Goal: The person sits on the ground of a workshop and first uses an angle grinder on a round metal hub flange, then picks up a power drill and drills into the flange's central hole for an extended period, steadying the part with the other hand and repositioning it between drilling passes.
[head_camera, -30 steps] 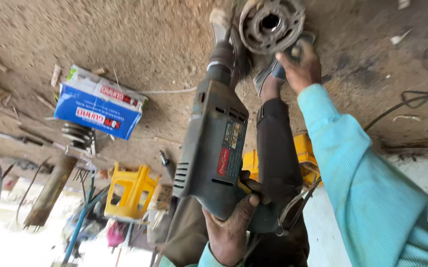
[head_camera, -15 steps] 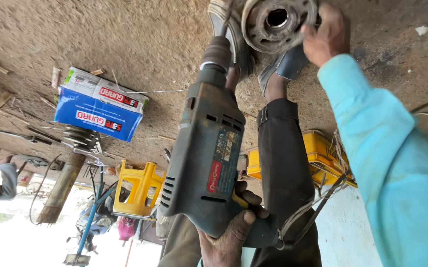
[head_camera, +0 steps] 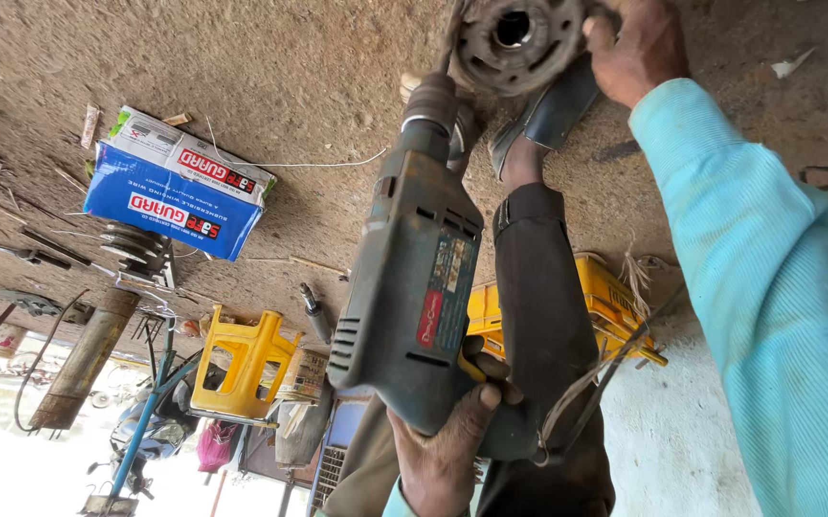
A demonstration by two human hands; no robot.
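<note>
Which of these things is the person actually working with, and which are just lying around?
In use: electric drill in left hand; round metal hub held by right hand.
Lying about: blue carton; yellow stool; yellow crate; rusty pipe.

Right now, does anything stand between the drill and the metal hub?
Nothing visible does. The left hand points the drill straight at the metal hub, which the right hand grips; a sandalled foot rests just beside that path.
</note>
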